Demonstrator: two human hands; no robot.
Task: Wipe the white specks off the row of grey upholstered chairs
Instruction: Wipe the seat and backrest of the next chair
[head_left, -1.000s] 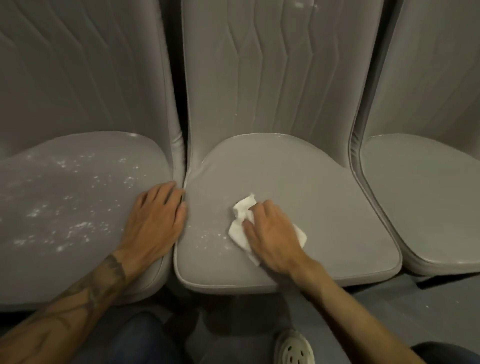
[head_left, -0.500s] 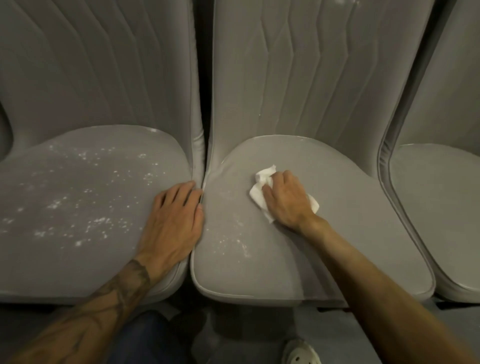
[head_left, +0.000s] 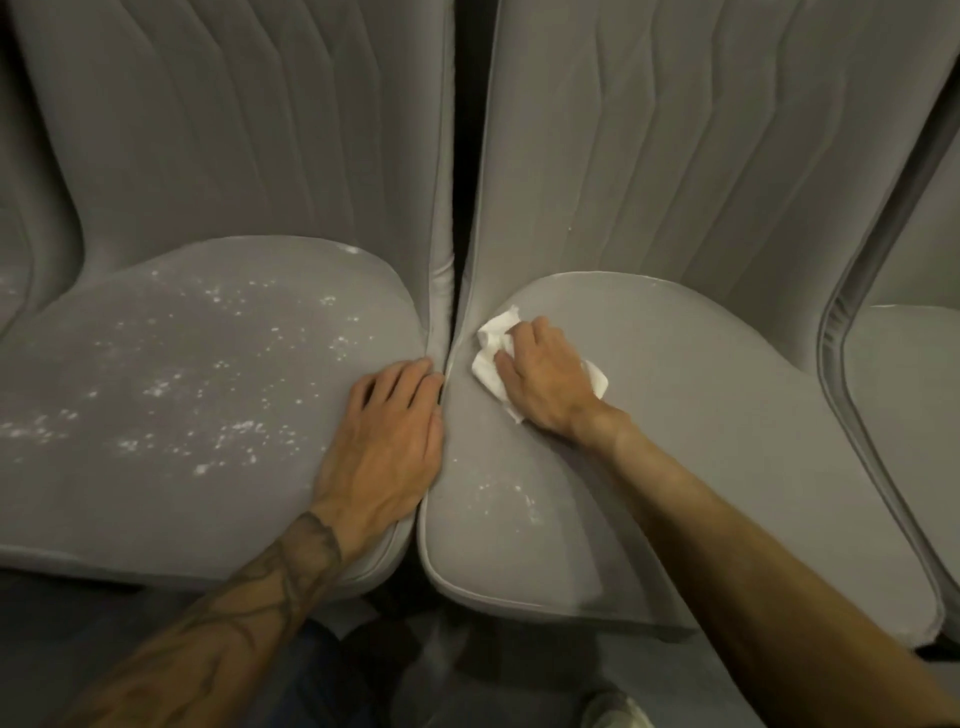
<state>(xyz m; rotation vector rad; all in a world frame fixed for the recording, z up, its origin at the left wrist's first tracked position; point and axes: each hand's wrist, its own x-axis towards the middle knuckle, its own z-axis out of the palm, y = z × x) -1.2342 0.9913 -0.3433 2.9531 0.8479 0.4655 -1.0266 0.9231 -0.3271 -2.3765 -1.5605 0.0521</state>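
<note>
Two grey upholstered chairs fill the view side by side. The left seat (head_left: 156, 493) is covered in white specks (head_left: 234, 431). The middle seat (head_left: 727, 415) has a small patch of specks (head_left: 504, 493) near its front left. My right hand (head_left: 545, 384) presses a crumpled white tissue (head_left: 491, 345) flat onto the middle seat's back left part, close to the gap between the chairs. My left hand (head_left: 387, 441) rests flat, fingers apart, on the right edge of the left seat.
A third grey chair (head_left: 909, 389) shows at the right edge, and part of another backrest (head_left: 21, 234) at the far left. Below the seats are a dark floor, my knees and a light shoe (head_left: 615, 712).
My right hand has slid the tissue away from me and to the left across the middle seat. The view has shifted left. My left hand has stayed on the left seat's edge.
</note>
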